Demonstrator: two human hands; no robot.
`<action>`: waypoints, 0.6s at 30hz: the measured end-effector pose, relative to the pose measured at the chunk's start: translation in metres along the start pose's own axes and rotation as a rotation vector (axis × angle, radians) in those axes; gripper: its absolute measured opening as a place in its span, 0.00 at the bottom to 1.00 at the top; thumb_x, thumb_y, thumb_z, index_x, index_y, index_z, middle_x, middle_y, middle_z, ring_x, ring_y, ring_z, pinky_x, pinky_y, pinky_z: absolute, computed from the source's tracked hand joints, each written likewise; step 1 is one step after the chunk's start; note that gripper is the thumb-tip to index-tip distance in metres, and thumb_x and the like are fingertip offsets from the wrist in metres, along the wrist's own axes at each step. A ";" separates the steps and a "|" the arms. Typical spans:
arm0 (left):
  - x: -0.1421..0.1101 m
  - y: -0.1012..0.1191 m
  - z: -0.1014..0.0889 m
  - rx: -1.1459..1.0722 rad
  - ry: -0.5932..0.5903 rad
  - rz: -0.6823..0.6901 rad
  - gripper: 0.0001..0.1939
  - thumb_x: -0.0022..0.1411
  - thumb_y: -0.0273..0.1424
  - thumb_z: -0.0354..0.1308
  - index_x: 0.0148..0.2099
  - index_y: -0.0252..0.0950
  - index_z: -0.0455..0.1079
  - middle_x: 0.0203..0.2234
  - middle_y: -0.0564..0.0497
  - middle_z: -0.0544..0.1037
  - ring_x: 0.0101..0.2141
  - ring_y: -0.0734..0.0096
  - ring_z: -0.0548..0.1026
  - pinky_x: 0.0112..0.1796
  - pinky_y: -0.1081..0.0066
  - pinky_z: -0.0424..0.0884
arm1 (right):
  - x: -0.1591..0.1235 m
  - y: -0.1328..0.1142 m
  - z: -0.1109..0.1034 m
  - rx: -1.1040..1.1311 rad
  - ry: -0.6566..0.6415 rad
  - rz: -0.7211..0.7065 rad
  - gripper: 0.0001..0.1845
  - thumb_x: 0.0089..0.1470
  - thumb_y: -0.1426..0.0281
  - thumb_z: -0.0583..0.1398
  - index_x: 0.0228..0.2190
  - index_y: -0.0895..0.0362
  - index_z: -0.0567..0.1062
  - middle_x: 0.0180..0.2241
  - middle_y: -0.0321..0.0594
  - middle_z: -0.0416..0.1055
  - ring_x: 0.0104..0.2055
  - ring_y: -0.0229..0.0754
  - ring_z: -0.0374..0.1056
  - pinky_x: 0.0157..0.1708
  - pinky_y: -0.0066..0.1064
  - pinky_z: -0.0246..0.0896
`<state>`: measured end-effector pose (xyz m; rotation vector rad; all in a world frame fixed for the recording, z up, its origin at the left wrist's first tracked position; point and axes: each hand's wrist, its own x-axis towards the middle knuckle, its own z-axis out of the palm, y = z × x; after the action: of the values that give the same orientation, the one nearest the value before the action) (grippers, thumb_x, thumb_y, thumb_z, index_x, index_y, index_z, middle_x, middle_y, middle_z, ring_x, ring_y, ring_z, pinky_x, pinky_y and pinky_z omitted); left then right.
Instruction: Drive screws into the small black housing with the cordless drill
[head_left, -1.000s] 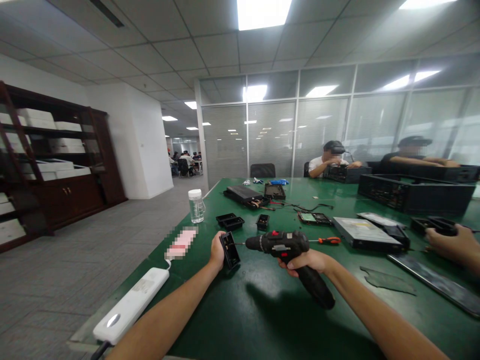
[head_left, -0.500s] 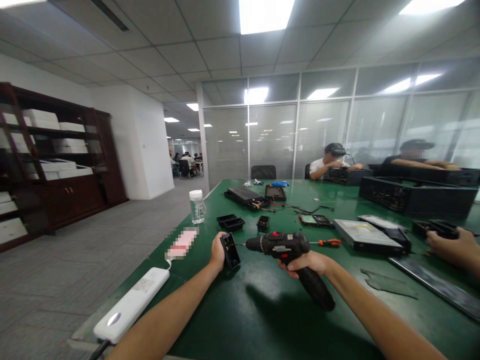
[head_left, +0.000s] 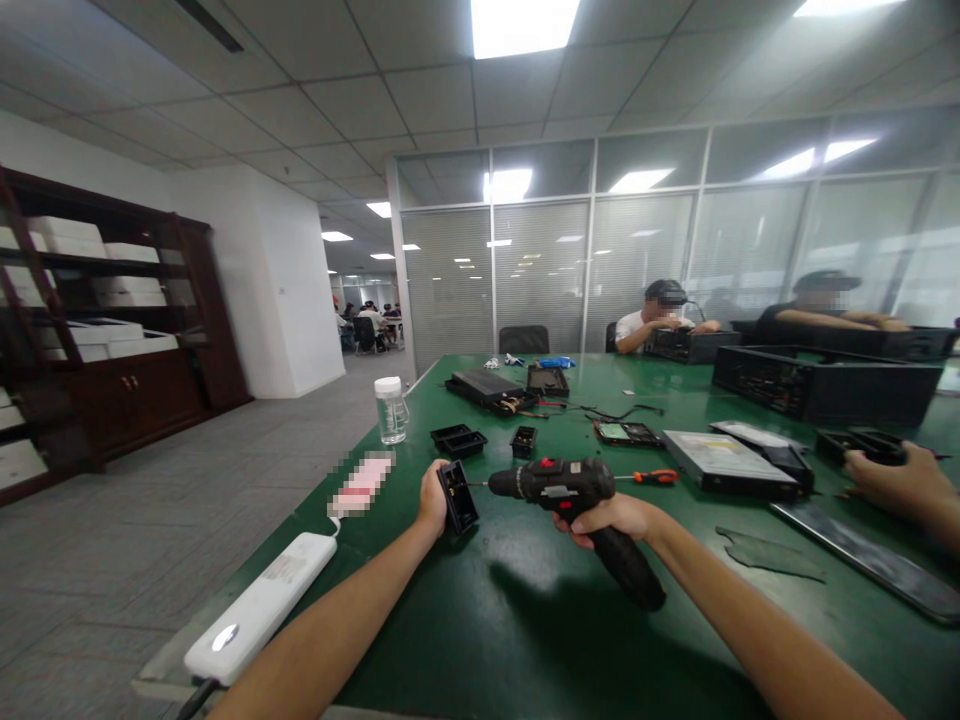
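Firmly, right hand (head_left: 611, 517) grips drill (head_left: 589, 482); label (head_left: 559, 491) illegible.

"What colour is your drill (head_left: 559, 482)?"
"Mine's black with red patches, mid-frame; the small tray (head_left: 459, 497) left of it is black too."
"And the tabletop (head_left: 420, 640)?"
"Plain deep green. I've got a white power strip (head_left: 262, 605) lower left and an orange-and-black screwdriver handle (head_left: 655, 477) right of centre."
"Any patterns?"
"I see fine horizontal stripes on the grey partition (head_left: 540, 260), upper centre, and a dark grid across the pale ceiling (head_left: 435, 105)."
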<state>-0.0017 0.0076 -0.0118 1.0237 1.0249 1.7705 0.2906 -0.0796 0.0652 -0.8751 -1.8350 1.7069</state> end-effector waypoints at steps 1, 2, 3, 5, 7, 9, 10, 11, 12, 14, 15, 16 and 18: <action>0.000 0.000 0.000 0.003 0.002 0.001 0.13 0.52 0.41 0.49 0.28 0.38 0.67 0.18 0.56 0.67 0.20 0.73 0.66 0.25 0.73 0.64 | 0.000 0.000 0.000 0.007 -0.005 -0.003 0.17 0.37 0.65 0.64 0.33 0.57 0.74 0.33 0.44 0.69 0.24 0.37 0.62 0.27 0.33 0.59; 0.000 0.000 0.000 0.006 0.005 0.002 0.13 0.51 0.42 0.49 0.28 0.38 0.67 0.18 0.56 0.68 0.20 0.73 0.66 0.25 0.73 0.64 | 0.000 0.000 0.000 0.017 -0.013 -0.010 0.17 0.37 0.65 0.64 0.33 0.58 0.74 0.33 0.44 0.69 0.24 0.37 0.62 0.27 0.32 0.59; 0.000 0.000 0.000 0.007 0.007 0.004 0.13 0.51 0.42 0.49 0.28 0.38 0.67 0.18 0.56 0.68 0.20 0.72 0.66 0.25 0.73 0.64 | 0.000 0.000 0.000 0.028 -0.022 -0.019 0.16 0.38 0.65 0.64 0.33 0.58 0.74 0.33 0.43 0.69 0.24 0.36 0.62 0.27 0.32 0.59; 0.000 0.000 0.000 0.003 0.004 0.010 0.13 0.51 0.42 0.50 0.28 0.37 0.67 0.18 0.56 0.68 0.20 0.72 0.66 0.24 0.72 0.64 | -0.001 0.000 0.000 0.041 -0.033 -0.035 0.15 0.40 0.66 0.64 0.33 0.58 0.74 0.34 0.44 0.69 0.25 0.36 0.62 0.28 0.32 0.59; 0.000 0.000 0.000 -0.003 -0.004 0.011 0.13 0.51 0.42 0.49 0.27 0.37 0.67 0.18 0.56 0.68 0.20 0.73 0.66 0.25 0.73 0.64 | -0.002 0.000 0.000 0.042 -0.033 -0.036 0.14 0.41 0.67 0.63 0.34 0.58 0.74 0.34 0.45 0.69 0.25 0.36 0.63 0.28 0.32 0.59; 0.000 0.000 0.000 -0.005 -0.005 0.009 0.13 0.52 0.41 0.49 0.27 0.37 0.67 0.18 0.56 0.67 0.20 0.73 0.66 0.25 0.73 0.64 | -0.002 0.001 -0.001 0.026 -0.023 -0.023 0.15 0.41 0.67 0.64 0.34 0.58 0.75 0.35 0.46 0.69 0.26 0.37 0.64 0.28 0.32 0.61; 0.000 0.000 0.000 -0.005 -0.002 0.010 0.13 0.51 0.41 0.49 0.27 0.37 0.67 0.18 0.56 0.67 0.20 0.73 0.66 0.25 0.73 0.64 | -0.001 0.001 -0.002 0.015 -0.017 -0.014 0.15 0.40 0.66 0.64 0.34 0.57 0.75 0.35 0.47 0.70 0.26 0.38 0.64 0.28 0.33 0.61; 0.000 0.000 0.000 -0.006 0.004 0.010 0.13 0.51 0.41 0.49 0.27 0.37 0.67 0.18 0.56 0.67 0.20 0.73 0.65 0.25 0.73 0.64 | -0.001 0.002 -0.002 0.006 -0.010 -0.010 0.15 0.40 0.66 0.64 0.34 0.57 0.75 0.35 0.47 0.70 0.26 0.39 0.65 0.28 0.33 0.62; -0.001 0.000 0.001 -0.005 0.009 0.011 0.13 0.51 0.41 0.49 0.28 0.37 0.67 0.18 0.56 0.67 0.20 0.73 0.65 0.26 0.73 0.63 | 0.000 0.002 -0.003 0.001 -0.007 -0.008 0.15 0.39 0.66 0.64 0.34 0.57 0.75 0.35 0.47 0.70 0.26 0.39 0.65 0.28 0.33 0.63; -0.001 0.000 0.001 0.000 0.009 0.010 0.13 0.51 0.41 0.49 0.28 0.37 0.67 0.18 0.57 0.67 0.20 0.74 0.65 0.26 0.73 0.63 | 0.001 0.004 -0.003 0.002 -0.012 -0.013 0.14 0.40 0.66 0.63 0.33 0.56 0.75 0.34 0.46 0.69 0.26 0.39 0.65 0.28 0.33 0.64; 0.000 -0.001 0.000 0.001 0.005 0.008 0.13 0.51 0.42 0.49 0.28 0.37 0.67 0.18 0.57 0.67 0.20 0.74 0.65 0.25 0.73 0.63 | 0.001 0.005 -0.004 0.006 -0.016 -0.017 0.14 0.40 0.66 0.63 0.33 0.55 0.75 0.34 0.45 0.69 0.26 0.39 0.65 0.28 0.32 0.64; 0.000 -0.001 0.000 0.001 0.000 0.007 0.13 0.51 0.42 0.49 0.28 0.37 0.67 0.18 0.57 0.67 0.20 0.74 0.65 0.25 0.73 0.63 | 0.002 0.005 -0.004 0.006 -0.020 -0.020 0.13 0.40 0.66 0.63 0.32 0.55 0.75 0.34 0.45 0.69 0.26 0.39 0.65 0.29 0.32 0.65; 0.000 -0.002 0.000 -0.008 -0.009 0.002 0.13 0.51 0.42 0.50 0.28 0.37 0.66 0.18 0.57 0.66 0.19 0.74 0.64 0.25 0.73 0.63 | 0.002 0.006 -0.004 0.001 -0.023 -0.022 0.12 0.40 0.66 0.63 0.32 0.54 0.75 0.34 0.45 0.70 0.26 0.40 0.66 0.29 0.33 0.66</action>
<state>-0.0015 0.0086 -0.0135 1.0277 1.0109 1.7685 0.2929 -0.0758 0.0595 -0.8351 -1.8516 1.7118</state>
